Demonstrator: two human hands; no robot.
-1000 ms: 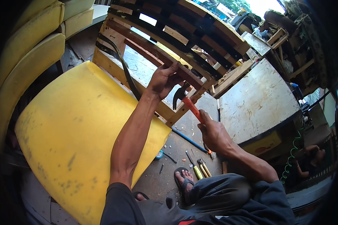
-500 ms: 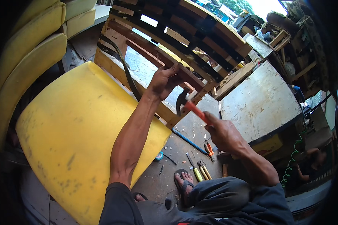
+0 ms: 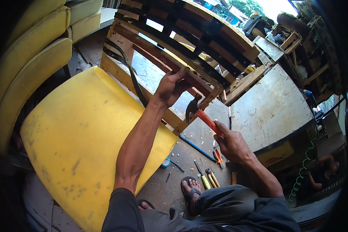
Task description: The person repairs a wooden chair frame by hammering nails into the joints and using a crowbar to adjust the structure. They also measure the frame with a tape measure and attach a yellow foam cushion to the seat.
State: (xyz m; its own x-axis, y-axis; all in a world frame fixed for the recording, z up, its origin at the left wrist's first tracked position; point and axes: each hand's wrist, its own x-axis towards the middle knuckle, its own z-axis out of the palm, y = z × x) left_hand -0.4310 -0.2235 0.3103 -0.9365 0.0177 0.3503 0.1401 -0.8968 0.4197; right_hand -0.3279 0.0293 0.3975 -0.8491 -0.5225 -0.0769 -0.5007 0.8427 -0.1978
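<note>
From the head cam, your left hand (image 3: 171,88) is clamped on the reddish-brown rail (image 3: 149,41) of the slatted wooden frame (image 3: 133,87), near its right end, thumb up by the top edge. Can't really see where all the fingertips land, they're in shadow. Your right hand (image 3: 234,141) is wrapped tight around the orange handle of the claw hammer (image 3: 207,120). The hammer's dark head sits just right of your left hand, by the frame's lower right corner, claw curving down and to the left. Can't tell if it's actually touching the wood.

The frame is tipped up in front of you, with black strips (image 3: 181,45) running across its upper part. You've got a big smudged yellow foam sheet (image 3: 85,127) on your left, tucked right up against the frame. On the floor (image 3: 189,160) by your foot there's a chisel (image 3: 205,181) with a yellow-green handle next to some pincers (image 3: 212,178), plus orange-handled pliers (image 3: 219,156) near the end of a blue cord (image 3: 198,148). Over to the right there's a scuffed whitish board (image 3: 272,110).
</note>
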